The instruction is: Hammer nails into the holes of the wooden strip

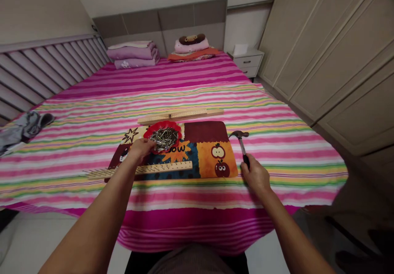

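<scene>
My right hand [255,174] is wrapped around the black handle of a claw hammer [241,142], whose metal head rests on the bed at the mat's right edge. A red scalloped bowl [148,133] holds a heap of nails [166,137]. At the bowl's left rim is my left hand [142,147], fingers drawn together against the nails; what is between the fingertips is too small to tell. A light wooden strip [177,166] with a row of nails standing in it lies under my left forearm, crossing the front of the patterned mat [205,132].
Behind the bowl lie more wooden strips [184,115] on the striped bedsheet [277,142]. Grey clothing [23,130] is at the left, by the slatted rail [52,66]. Folded bedding [135,54] sits by the headboard, and a nightstand [248,62] stands at the far right.
</scene>
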Available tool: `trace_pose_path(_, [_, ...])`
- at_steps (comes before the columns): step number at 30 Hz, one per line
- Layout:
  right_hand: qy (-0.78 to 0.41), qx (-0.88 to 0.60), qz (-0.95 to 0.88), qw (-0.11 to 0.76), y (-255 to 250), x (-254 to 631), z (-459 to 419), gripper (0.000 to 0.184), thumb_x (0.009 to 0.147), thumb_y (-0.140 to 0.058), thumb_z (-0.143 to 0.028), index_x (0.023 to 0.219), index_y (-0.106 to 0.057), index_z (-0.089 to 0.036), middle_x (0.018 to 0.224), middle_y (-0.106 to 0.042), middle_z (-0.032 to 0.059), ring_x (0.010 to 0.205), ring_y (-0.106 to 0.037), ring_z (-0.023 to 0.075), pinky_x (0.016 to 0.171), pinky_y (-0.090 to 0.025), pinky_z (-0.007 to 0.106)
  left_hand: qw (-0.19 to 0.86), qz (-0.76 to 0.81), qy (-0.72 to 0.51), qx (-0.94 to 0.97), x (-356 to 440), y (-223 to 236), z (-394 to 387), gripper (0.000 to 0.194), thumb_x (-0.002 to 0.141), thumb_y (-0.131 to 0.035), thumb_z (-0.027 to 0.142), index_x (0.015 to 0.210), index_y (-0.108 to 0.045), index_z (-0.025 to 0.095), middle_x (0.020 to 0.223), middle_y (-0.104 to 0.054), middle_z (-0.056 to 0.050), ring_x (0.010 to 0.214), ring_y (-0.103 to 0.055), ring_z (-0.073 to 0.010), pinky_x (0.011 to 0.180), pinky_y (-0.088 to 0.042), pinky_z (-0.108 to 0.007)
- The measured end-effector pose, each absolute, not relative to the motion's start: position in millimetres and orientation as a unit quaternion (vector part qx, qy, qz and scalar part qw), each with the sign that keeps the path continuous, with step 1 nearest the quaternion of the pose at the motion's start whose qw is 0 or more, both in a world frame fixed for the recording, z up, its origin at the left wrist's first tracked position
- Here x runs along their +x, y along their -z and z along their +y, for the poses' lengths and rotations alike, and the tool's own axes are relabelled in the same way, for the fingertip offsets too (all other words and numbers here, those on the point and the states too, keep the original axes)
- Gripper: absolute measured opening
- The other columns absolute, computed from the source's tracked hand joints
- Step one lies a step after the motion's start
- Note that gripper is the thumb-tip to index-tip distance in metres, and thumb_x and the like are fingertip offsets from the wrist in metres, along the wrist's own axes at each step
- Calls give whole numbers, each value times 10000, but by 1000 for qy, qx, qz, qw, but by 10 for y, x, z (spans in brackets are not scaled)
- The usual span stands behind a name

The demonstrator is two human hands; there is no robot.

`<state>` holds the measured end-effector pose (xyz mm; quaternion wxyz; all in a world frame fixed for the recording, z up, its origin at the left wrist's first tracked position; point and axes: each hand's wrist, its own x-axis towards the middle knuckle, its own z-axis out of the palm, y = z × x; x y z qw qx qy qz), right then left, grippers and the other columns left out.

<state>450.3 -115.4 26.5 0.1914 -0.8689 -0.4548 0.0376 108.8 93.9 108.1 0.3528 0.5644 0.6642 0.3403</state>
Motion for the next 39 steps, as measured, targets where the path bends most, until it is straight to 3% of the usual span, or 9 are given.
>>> trace_pose_path(6, [-51, -871, -452, 186, -305, 4491, -1159, 410, 894, -473, -267, 1280, -557, -157, 985, -698, 91, 736, -576, 182, 568, -293, 255, 516, 606, -381, 470, 1057, -1320, 519, 241, 475, -762, 266, 630, -633, 136, 589, -635, -16, 521, -561, -97, 478, -457, -197])
trace_pose_path(19, [-65, -877, -445, 169, -348, 4469, -1166, 426, 904, -442, -284, 1303, -537, -170, 944, -694, 91, 726, -567, 187, 563, -275, 262, 587, 531, -454, 408, 1033, -1397, 64, 283, 500, -761, 178, 760, -654, 151, 631, -679, -15, 549, -620, -109, 532, -529, -213])
trace_pose_path(27, [-61, -877, -443, 178, -341, 4479, -1160, 445, 892, -455, -289, 1307, -540, -152, 967, -700, 104, 746, -577, 197, 587, -308, 265, 558, 541, -477, 411, 1023, -1406, -45, 282, 498, -778, 159, 770, -705, 148, 701, -687, -22, 663, -651, -137, 715, -587, -309])
trace_pose_path(34, [-56, -876, -445, 176, -317, 4490, -1166, 439, 891, -456, -288, 1302, -544, -160, 959, -693, 95, 742, -567, 190, 586, -301, 257, 547, 550, -473, 418, 1132, -1274, -251, 384, 410, -863, 289, 726, -702, 141, 739, -688, -19, 605, -618, -109, 590, -563, -248])
trace_pose_path(39, [-57, -873, -450, 181, -312, 4496, -1168, 432, 893, -451, -289, 1294, -544, -157, 995, -691, 99, 772, -573, 196, 597, -307, 260, 533, 572, -481, 396, 1314, -1057, -397, 467, 384, -862, 340, 755, -681, 122, 750, -687, -24, 618, -623, -107, 589, -554, -238])
